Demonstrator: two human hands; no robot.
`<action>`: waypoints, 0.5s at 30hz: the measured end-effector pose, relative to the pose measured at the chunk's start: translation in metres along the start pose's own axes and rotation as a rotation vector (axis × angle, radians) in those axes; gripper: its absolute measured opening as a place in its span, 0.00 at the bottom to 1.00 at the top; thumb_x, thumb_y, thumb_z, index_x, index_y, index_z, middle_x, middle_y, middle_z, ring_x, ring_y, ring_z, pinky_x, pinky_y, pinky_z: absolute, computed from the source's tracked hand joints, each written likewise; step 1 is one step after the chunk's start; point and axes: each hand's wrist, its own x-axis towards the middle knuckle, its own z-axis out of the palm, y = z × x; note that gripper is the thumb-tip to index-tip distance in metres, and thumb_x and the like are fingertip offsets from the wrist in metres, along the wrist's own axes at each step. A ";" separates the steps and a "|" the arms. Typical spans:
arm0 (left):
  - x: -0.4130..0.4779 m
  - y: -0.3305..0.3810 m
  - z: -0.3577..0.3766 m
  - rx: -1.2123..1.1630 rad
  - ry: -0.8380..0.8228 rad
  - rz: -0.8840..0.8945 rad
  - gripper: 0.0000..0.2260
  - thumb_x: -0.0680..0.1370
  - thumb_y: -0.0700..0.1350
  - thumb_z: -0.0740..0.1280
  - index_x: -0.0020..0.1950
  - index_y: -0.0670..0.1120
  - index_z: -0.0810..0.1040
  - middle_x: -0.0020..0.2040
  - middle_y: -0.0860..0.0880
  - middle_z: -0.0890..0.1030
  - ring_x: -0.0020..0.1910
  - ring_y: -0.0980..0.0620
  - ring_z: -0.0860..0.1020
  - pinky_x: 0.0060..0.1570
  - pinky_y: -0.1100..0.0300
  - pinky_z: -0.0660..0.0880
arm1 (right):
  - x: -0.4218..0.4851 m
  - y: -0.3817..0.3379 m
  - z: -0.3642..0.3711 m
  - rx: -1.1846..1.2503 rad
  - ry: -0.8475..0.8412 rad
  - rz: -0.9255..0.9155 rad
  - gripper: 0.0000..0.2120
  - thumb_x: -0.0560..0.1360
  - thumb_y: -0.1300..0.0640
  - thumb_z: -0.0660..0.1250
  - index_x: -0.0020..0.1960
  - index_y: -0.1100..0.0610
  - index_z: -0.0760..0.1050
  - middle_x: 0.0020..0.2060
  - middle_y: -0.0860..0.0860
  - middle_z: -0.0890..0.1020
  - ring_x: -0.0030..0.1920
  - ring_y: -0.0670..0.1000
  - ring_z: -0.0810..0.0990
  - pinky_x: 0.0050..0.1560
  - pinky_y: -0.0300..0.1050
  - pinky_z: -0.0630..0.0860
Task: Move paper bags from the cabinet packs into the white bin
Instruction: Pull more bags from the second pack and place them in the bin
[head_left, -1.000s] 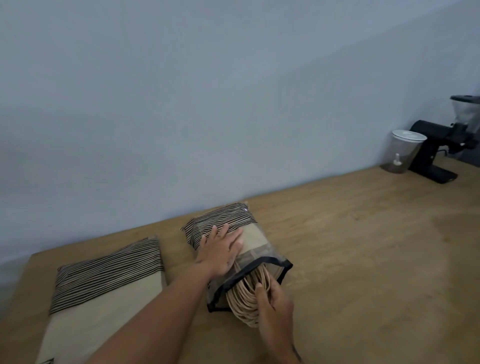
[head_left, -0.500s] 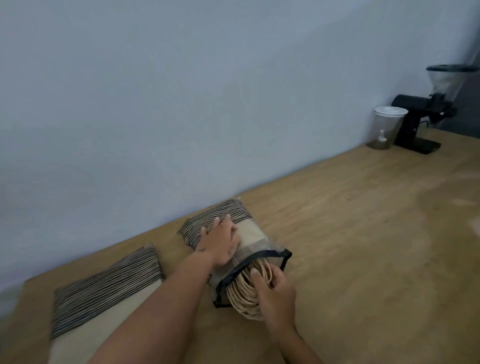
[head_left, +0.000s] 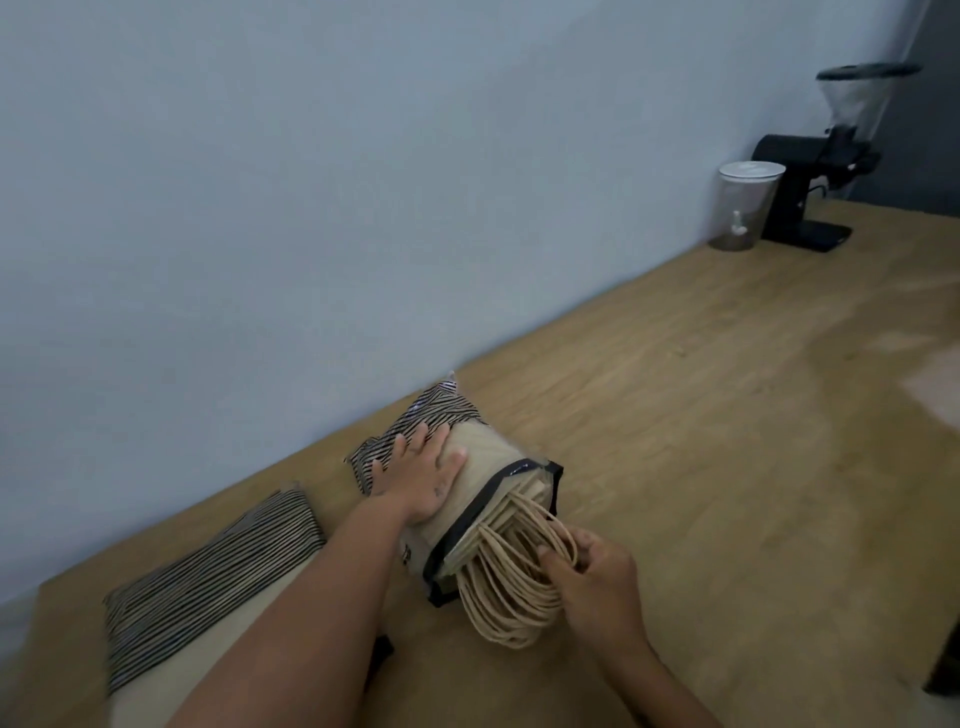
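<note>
Head view: I am looking down on a wooden counter (head_left: 727, 415) that runs along a pale blue wall (head_left: 363, 182).
Open pack (head_left: 488, 462): I see it lying on the counter close to the wall. Its striped end points away from me and its black-edged mouth faces me.
Paper bags (head_left: 524, 501): a beige stack sits inside the open pack, with the tops just showing at the mouth.
Cord handles (head_left: 504, 592): they spill out of the mouth in a loose bundle that droops onto the counter.
Left hand (head_left: 421, 480): it lies flat on top of the open pack with straight, spread fingers, pressing down and holding nothing.
Right hand (head_left: 597, 577): its fingers are curled into the bundle, gripping the cord handles just outside the mouth.
Second pack (head_left: 208, 566): it lies flat to the left of the open pack, apart from it, and the left forearm partly covers it.
Far right: a black coffee grinder (head_left: 800, 192) stands by the wall, and a clear container (head_left: 745, 208) with a white lid is just beside it.
</note>
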 end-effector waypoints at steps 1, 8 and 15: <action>0.000 -0.001 0.000 -0.002 -0.003 -0.005 0.27 0.80 0.61 0.44 0.77 0.56 0.44 0.79 0.51 0.43 0.77 0.44 0.43 0.72 0.39 0.44 | -0.002 0.002 -0.003 0.012 -0.005 0.009 0.14 0.70 0.67 0.69 0.38 0.47 0.80 0.31 0.47 0.85 0.33 0.43 0.83 0.37 0.37 0.79; 0.001 0.000 0.005 -0.006 0.008 -0.007 0.26 0.80 0.61 0.43 0.77 0.56 0.43 0.79 0.51 0.42 0.77 0.44 0.43 0.72 0.39 0.44 | -0.019 0.007 -0.021 0.076 -0.025 0.045 0.11 0.70 0.68 0.69 0.43 0.54 0.82 0.35 0.49 0.86 0.37 0.49 0.85 0.42 0.46 0.82; -0.002 -0.005 0.009 -0.030 0.030 0.020 0.26 0.80 0.60 0.44 0.77 0.56 0.44 0.79 0.51 0.42 0.77 0.45 0.43 0.72 0.39 0.43 | -0.004 -0.011 -0.036 0.214 -0.040 -0.006 0.18 0.71 0.62 0.70 0.57 0.47 0.73 0.53 0.44 0.80 0.51 0.44 0.80 0.44 0.37 0.80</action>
